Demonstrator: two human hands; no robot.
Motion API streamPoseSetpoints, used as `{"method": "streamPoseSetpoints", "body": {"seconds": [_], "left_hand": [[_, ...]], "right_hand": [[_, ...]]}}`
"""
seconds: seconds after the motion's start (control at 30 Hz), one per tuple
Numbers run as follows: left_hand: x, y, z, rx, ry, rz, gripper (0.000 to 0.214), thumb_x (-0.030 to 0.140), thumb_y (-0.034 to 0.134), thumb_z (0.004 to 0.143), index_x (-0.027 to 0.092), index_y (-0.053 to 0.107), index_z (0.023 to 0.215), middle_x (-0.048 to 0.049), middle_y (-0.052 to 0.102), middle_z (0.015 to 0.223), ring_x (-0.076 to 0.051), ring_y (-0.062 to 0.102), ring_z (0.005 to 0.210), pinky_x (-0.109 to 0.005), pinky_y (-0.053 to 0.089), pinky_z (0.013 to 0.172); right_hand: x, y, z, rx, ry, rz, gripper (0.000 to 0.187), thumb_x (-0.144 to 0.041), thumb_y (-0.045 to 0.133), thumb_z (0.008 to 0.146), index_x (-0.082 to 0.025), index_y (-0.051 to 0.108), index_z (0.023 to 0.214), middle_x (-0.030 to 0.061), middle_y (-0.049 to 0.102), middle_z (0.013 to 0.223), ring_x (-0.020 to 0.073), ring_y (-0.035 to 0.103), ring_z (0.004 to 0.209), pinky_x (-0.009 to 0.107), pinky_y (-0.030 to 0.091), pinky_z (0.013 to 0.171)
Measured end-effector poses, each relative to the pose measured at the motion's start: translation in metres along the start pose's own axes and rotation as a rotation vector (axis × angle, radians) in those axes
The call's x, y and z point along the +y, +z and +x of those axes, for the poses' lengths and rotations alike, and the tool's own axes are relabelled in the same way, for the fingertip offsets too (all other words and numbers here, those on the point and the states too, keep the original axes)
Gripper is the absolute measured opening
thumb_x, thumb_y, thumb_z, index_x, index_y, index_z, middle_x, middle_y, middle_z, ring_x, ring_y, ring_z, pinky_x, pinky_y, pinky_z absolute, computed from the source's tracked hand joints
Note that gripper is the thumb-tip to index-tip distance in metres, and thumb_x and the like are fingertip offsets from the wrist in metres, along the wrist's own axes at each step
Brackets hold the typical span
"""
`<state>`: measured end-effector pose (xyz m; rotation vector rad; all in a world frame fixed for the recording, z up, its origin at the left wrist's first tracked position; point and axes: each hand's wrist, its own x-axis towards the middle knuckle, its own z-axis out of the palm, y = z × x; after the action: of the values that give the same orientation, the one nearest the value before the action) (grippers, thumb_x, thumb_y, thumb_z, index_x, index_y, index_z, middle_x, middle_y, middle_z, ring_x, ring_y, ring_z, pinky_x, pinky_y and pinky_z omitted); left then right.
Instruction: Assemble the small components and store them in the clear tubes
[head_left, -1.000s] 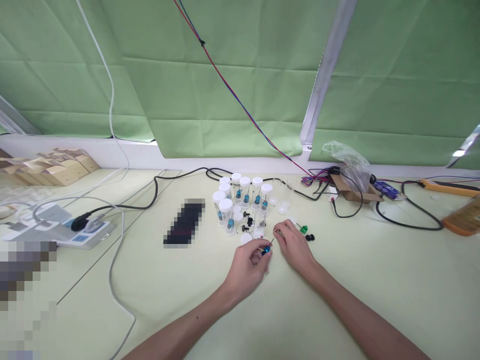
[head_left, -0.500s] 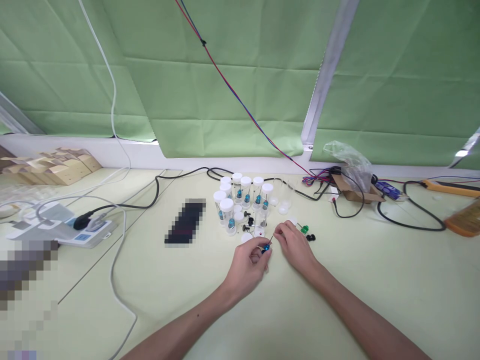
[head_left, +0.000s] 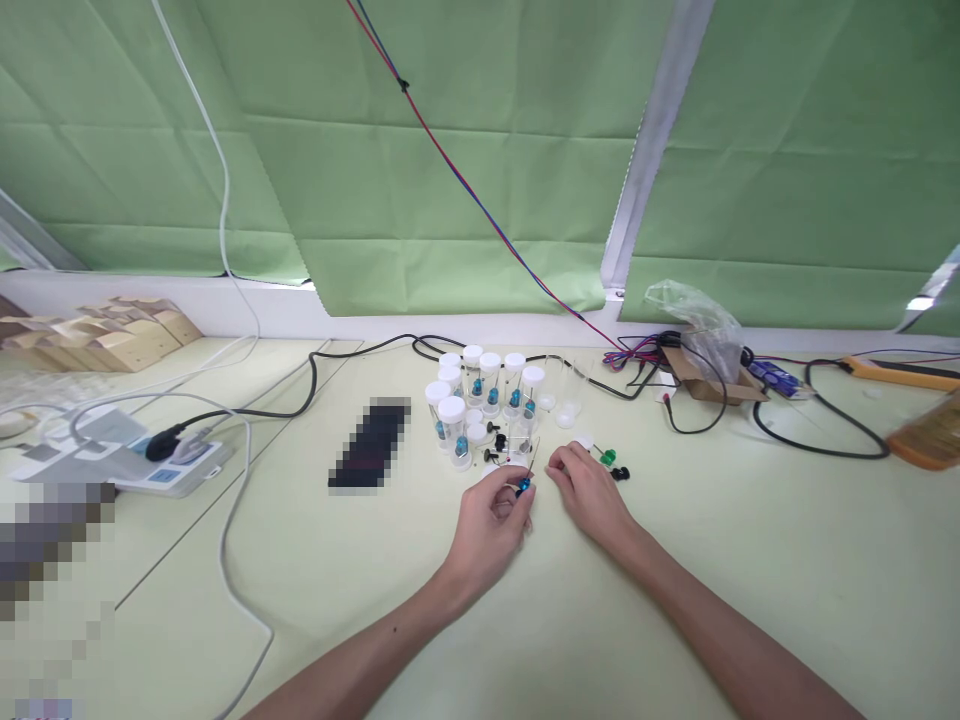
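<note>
Two bare hands, both mine, work above a pale tabletop (head_left: 675, 620); clock positions are read from my left hand, with twelve o'clock pointing away from me. My left hand (head_left: 491, 515) is clamped on a small blue plug (head_left: 524, 485), pinched between thumb and fingers at the hand's one-to-two-o'clock edge. From the plug a thin metal pin (head_left: 533, 459) rises, tilted between twelve and one, its tip free.

My right hand (head_left: 589, 485), near three o'clock, stands apart from the pin. Its fingertips curl down close together; I cannot tell whether anything lies between them. Just beyond it, toward its own one o'clock, sits a green plug (head_left: 608, 457), with black plugs (head_left: 620, 474) just beside that.

Near twelve o'clock, upright jars (head_left: 460, 445) with white caps cluster; blue plugs show inside several. Loose white caps (head_left: 475, 433) and small black pieces (head_left: 500, 441) lie just in front of the cluster. Toward one o'clock, a clear jar (head_left: 520, 435) stands behind the pin.

At ten o'clock lies a blurred black rectangle (head_left: 370, 445); at nine, well apart, a power strip (head_left: 176, 470); at two, a cardboard box (head_left: 716, 383) bearing a plastic bag (head_left: 701, 320).
</note>
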<state>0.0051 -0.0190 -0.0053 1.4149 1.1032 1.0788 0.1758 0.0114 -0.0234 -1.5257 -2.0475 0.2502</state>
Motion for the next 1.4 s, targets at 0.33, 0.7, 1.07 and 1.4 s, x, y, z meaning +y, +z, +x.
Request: {"method": "streamPoseSetpoints", "body": {"seconds": [0.33,0.7,1.07,1.4], "left_hand": [[0.0,0.0,0.001,0.014,0.0,-0.084,0.026,0.038,0.059,0.084,0.017,0.058,0.1,0.0029,0.054,0.055,-0.01,0.05,0.046,-0.021,0.043,0.047],[-0.002,0.003,-0.002,-0.11,-0.001,-0.129,0.025,0.036,0.059,0.084,0.017,0.057,0.1,-0.0002,0.06,0.062,-0.013,0.058,0.051,-0.027,0.051,0.052],[0.005,0.002,-0.005,-0.209,-0.106,0.045,0.024,0.038,0.058,0.083,0.017,0.058,0.094,0.0037,0.053,0.051,-0.011,0.052,0.04,-0.021,0.044,0.038],[0.004,0.001,-0.004,-0.173,-0.11,0.02,0.023,0.038,0.063,0.079,0.017,0.058,0.086,0.0028,0.053,0.054,-0.012,0.053,0.04,-0.02,0.044,0.035]], "right_hand": [[-0.007,-0.007,-0.004,0.056,0.013,0.181,0.012,-0.021,0.041,0.095,-0.02,0.048,0.084,0.0031,0.054,0.087,0.0176,0.053,0.075,0.03,0.04,0.067],[-0.019,-0.009,-0.011,0.149,0.034,0.45,0.013,-0.028,0.036,0.098,-0.021,0.042,0.087,-0.0012,0.048,0.074,0.0144,0.045,0.062,0.028,0.037,0.06],[-0.021,-0.011,-0.015,0.253,0.011,0.469,0.013,-0.025,0.035,0.097,-0.022,0.04,0.086,-0.0023,0.045,0.072,0.0128,0.041,0.058,0.026,0.035,0.057],[-0.024,-0.014,-0.016,0.17,0.023,0.46,0.017,-0.028,0.031,0.098,-0.022,0.038,0.083,-0.0025,0.041,0.068,0.0141,0.039,0.056,0.027,0.033,0.056]]}}
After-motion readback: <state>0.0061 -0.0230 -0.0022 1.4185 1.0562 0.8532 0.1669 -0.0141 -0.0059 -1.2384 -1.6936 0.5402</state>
